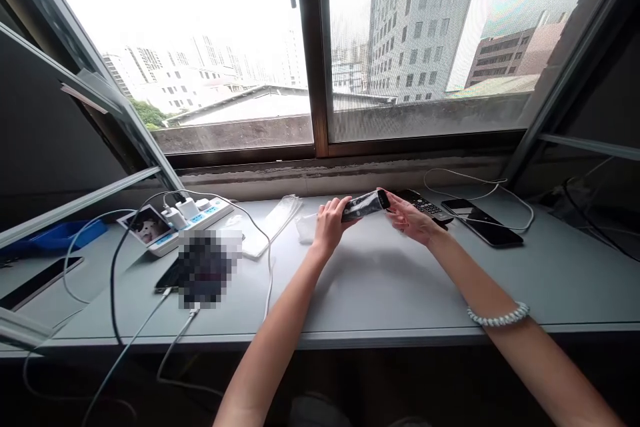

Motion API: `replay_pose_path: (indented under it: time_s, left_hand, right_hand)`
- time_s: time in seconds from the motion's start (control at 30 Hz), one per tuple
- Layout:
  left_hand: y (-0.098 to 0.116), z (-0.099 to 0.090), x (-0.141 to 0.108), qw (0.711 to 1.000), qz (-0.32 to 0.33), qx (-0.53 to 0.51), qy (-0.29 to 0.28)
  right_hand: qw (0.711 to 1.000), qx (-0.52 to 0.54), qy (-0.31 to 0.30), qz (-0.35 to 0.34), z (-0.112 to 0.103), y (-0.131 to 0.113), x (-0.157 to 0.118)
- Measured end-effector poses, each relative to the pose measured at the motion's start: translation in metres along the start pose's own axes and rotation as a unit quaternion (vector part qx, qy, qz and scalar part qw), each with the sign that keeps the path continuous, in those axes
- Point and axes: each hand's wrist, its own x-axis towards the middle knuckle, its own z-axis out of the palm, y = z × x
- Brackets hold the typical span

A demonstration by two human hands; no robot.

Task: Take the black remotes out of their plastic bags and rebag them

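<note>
A dark remote control point(364, 205) in a clear, shiny plastic sleeve is held above the desk, tilted with its right end higher. My left hand point(330, 221) is closed around its left end. At the other end, the fingers of my right hand point(407, 217) pinch the black tip, partly hidden behind it. Just behind my right hand lie black remotes with buttons point(427, 207), partly covered by that hand. To the left of my left hand, a crumpled clear plastic piece point(305, 230) rests near a flat stack of clear plastic sleeves point(273, 227).
On the right lies a black phone point(483, 222) with a white cable across it. A white power strip point(200, 219) with plugs, a blurred-out dark device point(203, 270) and several loose cables occupy the left. Metal frame bars point(90, 203) flank the desk; a window point(320, 47) stands behind.
</note>
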Motion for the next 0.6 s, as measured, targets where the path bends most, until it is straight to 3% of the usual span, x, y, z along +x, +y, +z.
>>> replay_pose_path:
  time_s: [0.33,0.6]
  left_hand:
    - [0.003,-0.004,-0.001,0.997,0.054,0.021,-0.053]
    - [0.01,0.003,-0.004,0.996,0.053,0.001,-0.067]
  right_hand:
    - [0.988,-0.153,0.01,0.025,-0.002,0.006,0.001]
    - [0.967,-0.24,0.066,0.045,0.002,0.008,0.0]
